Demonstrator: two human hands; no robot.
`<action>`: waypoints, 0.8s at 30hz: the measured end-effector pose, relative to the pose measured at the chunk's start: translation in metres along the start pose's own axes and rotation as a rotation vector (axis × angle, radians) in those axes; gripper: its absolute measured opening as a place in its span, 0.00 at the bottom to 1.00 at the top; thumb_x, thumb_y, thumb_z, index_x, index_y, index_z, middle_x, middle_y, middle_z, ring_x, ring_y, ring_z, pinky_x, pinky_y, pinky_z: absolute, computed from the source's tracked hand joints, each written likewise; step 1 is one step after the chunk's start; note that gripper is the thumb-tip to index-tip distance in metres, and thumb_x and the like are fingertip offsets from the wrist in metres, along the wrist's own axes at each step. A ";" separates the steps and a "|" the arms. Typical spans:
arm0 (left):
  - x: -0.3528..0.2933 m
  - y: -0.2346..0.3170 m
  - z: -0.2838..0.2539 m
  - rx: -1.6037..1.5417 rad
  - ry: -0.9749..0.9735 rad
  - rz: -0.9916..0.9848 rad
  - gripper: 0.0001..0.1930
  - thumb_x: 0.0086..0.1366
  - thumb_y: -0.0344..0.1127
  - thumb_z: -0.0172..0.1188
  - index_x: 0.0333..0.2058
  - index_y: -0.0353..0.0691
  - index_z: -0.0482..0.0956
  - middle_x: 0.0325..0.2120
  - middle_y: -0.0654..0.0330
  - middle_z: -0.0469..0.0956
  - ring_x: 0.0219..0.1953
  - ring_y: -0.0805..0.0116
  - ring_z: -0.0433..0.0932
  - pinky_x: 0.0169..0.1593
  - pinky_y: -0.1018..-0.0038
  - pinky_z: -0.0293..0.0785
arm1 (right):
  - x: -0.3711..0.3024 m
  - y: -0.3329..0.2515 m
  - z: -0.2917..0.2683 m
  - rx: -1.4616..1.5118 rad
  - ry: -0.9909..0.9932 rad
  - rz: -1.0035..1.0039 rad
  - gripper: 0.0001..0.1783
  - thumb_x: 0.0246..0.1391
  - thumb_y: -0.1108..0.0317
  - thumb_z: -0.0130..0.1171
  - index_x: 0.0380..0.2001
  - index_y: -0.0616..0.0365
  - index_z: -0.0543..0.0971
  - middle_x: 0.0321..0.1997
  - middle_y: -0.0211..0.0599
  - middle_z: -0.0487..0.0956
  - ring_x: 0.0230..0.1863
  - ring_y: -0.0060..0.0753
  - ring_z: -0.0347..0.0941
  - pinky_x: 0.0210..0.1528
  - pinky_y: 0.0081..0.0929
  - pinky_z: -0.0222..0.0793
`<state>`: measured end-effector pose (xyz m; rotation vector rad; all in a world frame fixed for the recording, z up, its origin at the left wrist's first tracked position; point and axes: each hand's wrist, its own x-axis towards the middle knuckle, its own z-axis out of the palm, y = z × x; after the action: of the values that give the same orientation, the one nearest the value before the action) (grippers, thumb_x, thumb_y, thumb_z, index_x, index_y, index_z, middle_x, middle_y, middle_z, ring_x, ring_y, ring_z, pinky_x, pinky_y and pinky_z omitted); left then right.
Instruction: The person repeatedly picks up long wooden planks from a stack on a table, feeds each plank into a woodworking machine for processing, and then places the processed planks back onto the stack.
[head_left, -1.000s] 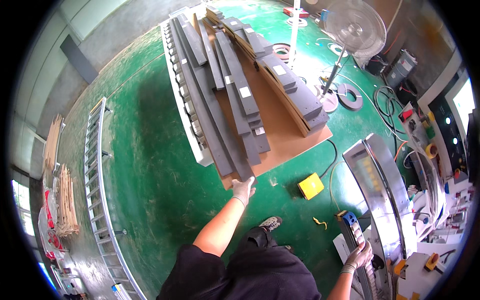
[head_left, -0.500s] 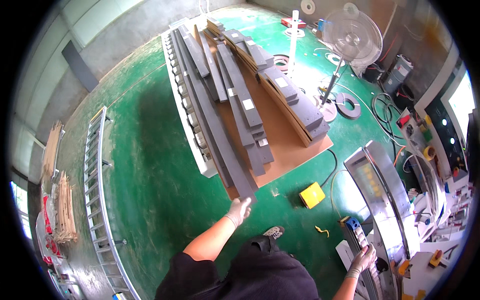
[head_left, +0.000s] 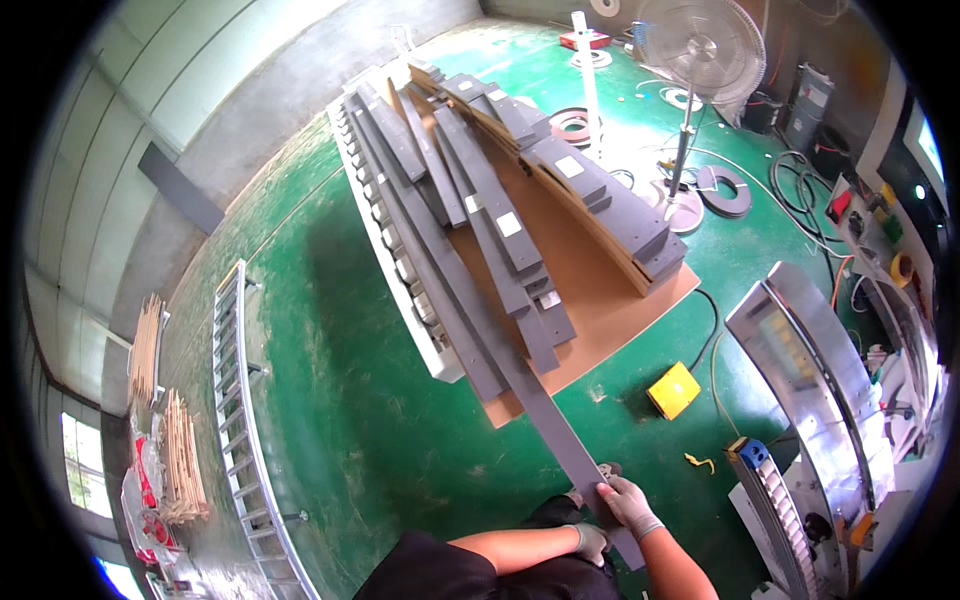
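Note:
A long, narrow dark grey board (head_left: 566, 446) reaches from the stack down toward my body, its near end past the edge of the brown sheet (head_left: 600, 365). My right hand (head_left: 632, 507), in a pale glove with bare fingertips, grips the board's right edge near that end, thumb on top. My left hand (head_left: 591, 542), gloved too, is at the board's left edge, its fingers curled and partly hidden by the board. More grey boards (head_left: 480, 215) lie stacked lengthwise on the brown sheet, some bearing white labels.
A white-framed roller conveyor (head_left: 400, 285) runs along the left of the stack. A silver ladder-like frame (head_left: 238, 410) lies at the left. A yellow foot pedal (head_left: 674, 390) with a cable is on the green floor. A metal machine (head_left: 810, 370) stands at right, a fan (head_left: 700, 50) behind.
The grey board has been drawn off the stack toward me. My right hand has left the small roller track at the right and taken hold of the board. My left hand has come closer to my body.

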<state>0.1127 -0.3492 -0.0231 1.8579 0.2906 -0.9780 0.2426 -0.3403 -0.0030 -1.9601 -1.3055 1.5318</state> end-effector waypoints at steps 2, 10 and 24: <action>0.028 -0.038 0.029 -0.067 0.071 0.059 0.27 0.56 0.49 0.62 0.52 0.41 0.78 0.50 0.49 0.78 0.52 0.56 0.77 0.57 0.65 0.70 | -0.017 0.015 0.005 -0.101 0.048 0.011 0.20 0.59 0.49 0.56 0.37 0.57 0.78 0.34 0.53 0.81 0.40 0.60 0.77 0.42 0.49 0.72; -0.087 -0.132 -0.012 -2.066 0.608 0.055 0.43 0.65 0.76 0.30 0.54 0.41 0.70 0.45 0.56 0.78 0.49 0.60 0.78 0.51 0.56 0.77 | -0.206 0.043 -0.001 -0.344 0.199 0.078 0.18 0.58 0.51 0.54 0.33 0.57 0.78 0.29 0.53 0.79 0.34 0.62 0.75 0.37 0.50 0.71; -0.174 -0.075 -0.067 -2.217 1.276 0.669 0.20 0.66 0.58 0.57 0.42 0.48 0.76 0.36 0.64 0.79 0.42 0.63 0.79 0.47 0.61 0.77 | -0.527 0.154 -0.015 -0.209 1.115 0.628 0.22 0.62 0.53 0.45 0.38 0.60 0.80 0.36 0.50 0.81 0.40 0.53 0.75 0.46 0.39 0.69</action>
<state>-0.0098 -0.2195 0.0690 0.0182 0.8585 1.0262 0.3249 -0.8431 0.2010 -2.8166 -0.3764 0.2165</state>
